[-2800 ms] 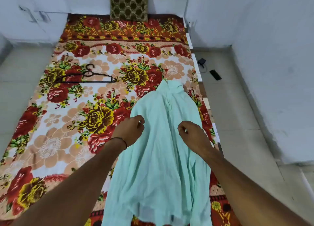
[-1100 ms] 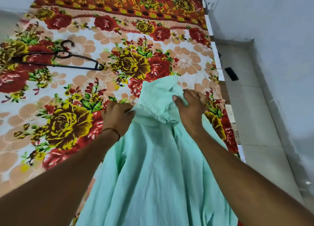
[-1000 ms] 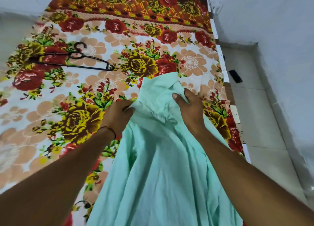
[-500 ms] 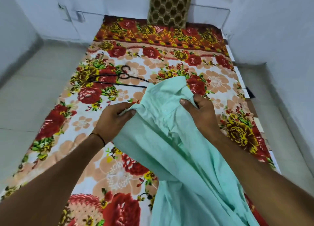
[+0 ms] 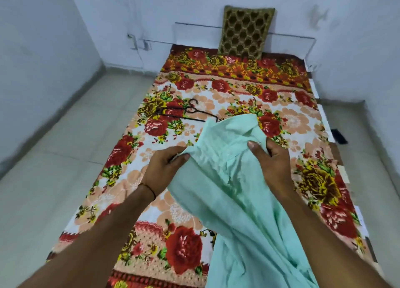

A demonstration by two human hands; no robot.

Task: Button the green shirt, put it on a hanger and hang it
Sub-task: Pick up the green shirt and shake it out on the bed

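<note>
A pale green shirt (image 5: 233, 179) lies bunched across the near right part of a bed (image 5: 238, 86). Its collar end is raised off the floral bedspread and its tail runs out of view at the bottom. The left hand (image 5: 166, 168) pinches a fold at the shirt's left edge, thumb over the cloth. The right hand (image 5: 270, 158) clutches the collar area, fingers curled into it. Each grip is narrow and full of cloth.

Moments ago the shirt lay flat along the bed's right edge, with both hands on its middle. Since then the hands have moved up to the collar and swung that end toward the middle of the bed, so its tip now reaches the right end of the hanger (image 5: 184, 113). We judge this a repositioning before buttoning. No buttons show, so we cannot tell whether any are fastened, and the hanger is untouched.

We count one shirt, two hands and one black hanger lying flat on the bedspread. One patterned cushion (image 5: 246, 31) is propped against the wall at the bed's head. One small dark object (image 5: 339, 136) lies on the floor (image 5: 65, 168) to the right of the bed.
</note>
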